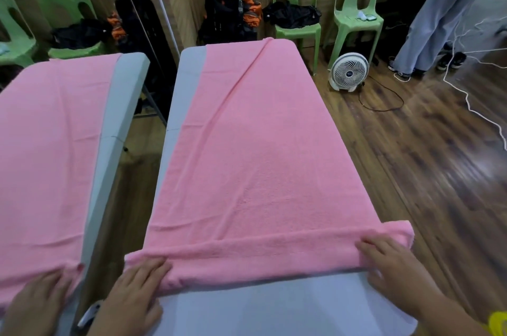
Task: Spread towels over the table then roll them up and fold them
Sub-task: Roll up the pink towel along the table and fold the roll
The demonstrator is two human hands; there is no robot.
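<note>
Pressing both hands [131,291] on towel roll [263,256].

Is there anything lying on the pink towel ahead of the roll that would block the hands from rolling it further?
Nothing visible. Both hands, left hand and right hand, rest on the rolled edge, and the pink towel ahead is bare, with only a long crease.

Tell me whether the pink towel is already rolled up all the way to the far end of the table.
No. Only the near edge of the towel is rolled, under both hands; the rest lies flat on the table.
</note>
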